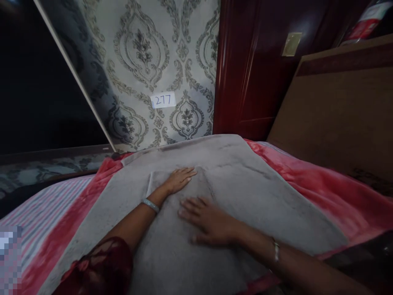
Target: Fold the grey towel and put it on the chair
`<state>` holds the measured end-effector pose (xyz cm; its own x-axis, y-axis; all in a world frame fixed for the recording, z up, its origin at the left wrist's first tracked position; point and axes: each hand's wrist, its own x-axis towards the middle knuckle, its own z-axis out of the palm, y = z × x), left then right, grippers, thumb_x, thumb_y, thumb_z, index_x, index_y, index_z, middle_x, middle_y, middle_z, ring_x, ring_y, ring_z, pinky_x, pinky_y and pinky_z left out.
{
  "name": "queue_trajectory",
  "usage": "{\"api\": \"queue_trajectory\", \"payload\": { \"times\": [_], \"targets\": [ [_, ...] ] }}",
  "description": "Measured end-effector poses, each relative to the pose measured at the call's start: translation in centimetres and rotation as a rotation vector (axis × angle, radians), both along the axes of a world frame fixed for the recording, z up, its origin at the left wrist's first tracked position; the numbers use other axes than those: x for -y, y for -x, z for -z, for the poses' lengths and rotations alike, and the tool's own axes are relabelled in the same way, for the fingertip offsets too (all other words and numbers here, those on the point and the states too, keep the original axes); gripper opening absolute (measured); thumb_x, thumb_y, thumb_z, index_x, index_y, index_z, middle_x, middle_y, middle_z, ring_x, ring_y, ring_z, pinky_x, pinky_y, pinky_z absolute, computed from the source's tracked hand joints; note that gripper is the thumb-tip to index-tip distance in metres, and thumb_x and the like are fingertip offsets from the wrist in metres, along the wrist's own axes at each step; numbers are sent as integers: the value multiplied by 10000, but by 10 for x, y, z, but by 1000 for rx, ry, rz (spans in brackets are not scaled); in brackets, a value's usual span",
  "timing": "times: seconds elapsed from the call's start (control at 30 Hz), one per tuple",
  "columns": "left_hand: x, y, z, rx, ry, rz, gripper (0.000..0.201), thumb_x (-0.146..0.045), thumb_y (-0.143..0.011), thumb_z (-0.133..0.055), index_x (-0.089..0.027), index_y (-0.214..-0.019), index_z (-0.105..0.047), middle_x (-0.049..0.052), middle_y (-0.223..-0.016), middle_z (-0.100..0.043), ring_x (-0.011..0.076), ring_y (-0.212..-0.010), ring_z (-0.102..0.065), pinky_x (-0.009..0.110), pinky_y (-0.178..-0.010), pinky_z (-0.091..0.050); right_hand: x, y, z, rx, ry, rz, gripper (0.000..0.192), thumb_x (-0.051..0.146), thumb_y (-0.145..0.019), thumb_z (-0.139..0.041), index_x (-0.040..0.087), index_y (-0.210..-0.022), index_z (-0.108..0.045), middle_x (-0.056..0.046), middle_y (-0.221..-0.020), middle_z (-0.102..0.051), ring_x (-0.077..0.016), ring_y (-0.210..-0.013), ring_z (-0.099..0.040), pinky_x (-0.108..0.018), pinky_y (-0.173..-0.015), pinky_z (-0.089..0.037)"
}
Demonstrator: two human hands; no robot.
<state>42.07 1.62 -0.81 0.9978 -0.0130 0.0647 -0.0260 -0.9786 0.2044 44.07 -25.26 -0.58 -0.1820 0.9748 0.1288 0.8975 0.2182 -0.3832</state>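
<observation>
A length of grey cloth with a pale edge at its upper left corner lies on a larger grey sheet of fabric. My left hand rests on the far end of the cloth with its fingers stretched out. Nearer to me, my right hand is over the same cloth, palm down and fingers spread, slightly smeared by motion. Nothing is held in either hand. My forearms hide parts of both fabrics.
Under the grey fabric is a red blanket, with a striped sheet at left. A dark screen stands at far left. A large cardboard box is at right, a bottle above it. Patterned wall behind.
</observation>
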Motion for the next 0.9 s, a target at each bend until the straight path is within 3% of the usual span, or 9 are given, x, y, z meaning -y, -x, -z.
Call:
{"api": "queue_trajectory", "payload": {
  "times": [0.17,0.27,0.37,0.43,0.53,0.63,0.7,0.8,0.9],
  "targets": [
    [6,-1,-4,3,-1,6,530,-400,-1036,-256,-321,-1533,-424,24,-1651,-321,242,-1505,-317,494,-1220,-248,43,71,14,-38,-39,-290,517,292,-1078,-422,312,-1585,-326,-3,-1617,-336,-197,-1533,-176,-440,-1261,-213],
    [10,-1,-9,-30,-3,0,534,-396,-1036,-264,-305,-1544,-401,41,-1664,-286,245,-1520,-287,508,-1230,-219,52,87,0,-103,0,-384,526,272,-1088,-387,308,-1601,-278,11,-1599,-378,-137,-1510,-249,-343,-1245,-251],
    [5,8,-26,-42,-26,7,528,-445,-1040,-266,-312,-1524,-431,44,-1660,-298,254,-1540,-236,558,-1243,-129,37,69,-34,-124,9,-236,668,403,-1026,-547,269,-1613,-257,-62,-1668,-207,-217,-1545,-147,-411,-1259,-194],
    [-7,22,-39,-29,-64,9,518,-462,-1040,-268,-322,-1498,-467,36,-1644,-339,259,-1546,-214,590,-1237,-79,11,47,-50,-87,1,-119,655,438,-1025,-533,216,-1598,-307,-116,-1665,-199,-255,-1546,-141,-469,-1259,-156],
    [-32,50,-46,-38,-109,-41,497,-456,-1034,-291,-358,-1485,-475,16,-1634,-360,272,-1548,-201,620,-1222,-83,-41,17,-46,0,17,-29,621,440,-1038,-500,183,-1581,-344,-142,-1651,-237,-270,-1535,-184,-493,-1250,-164],
    [-52,71,-29,-52,-88,-139,503,-456,-1030,-295,-374,-1500,-452,15,-1635,-357,289,-1532,-245,611,-1208,-160,-83,5,-23,90,38,69,623,455,-1042,-486,175,-1580,-343,-150,-1654,-216,-289,-1538,-165,-515,-1250,-136],
    [-59,77,-12,-16,-51,-182,520,-446,-1033,-272,-350,-1518,-436,29,-1632,-365,281,-1504,-305,561,-1199,-223,-91,10,-10,125,35,87,680,514,-1033,-483,179,-1596,-303,-158,-1665,-158,-311,-1546,-101,-547,-1249,-83],
    [-62,79,6,69,-12,-168,527,-442,-1034,-259,-338,-1513,-452,30,-1615,-399,267,-1451,-379,505,-1167,-294,-74,36,-4,92,37,-56,780,605,-995,-507,222,-1618,-235,-133,-1678,-78,-320,-1550,6,-575,-1243,-26],
    [-63,78,11,97,15,-144,527,-447,-1029,-261,-341,-1500,-474,26,-1598,-426,271,-1408,-419,489,-1139,-323,-39,77,-13,-10,79,-278,785,567,-983,-559,258,-1621,-221,-92,-1681,-96,-282,-1552,14,-535,-1255,-28]
  ]
}}
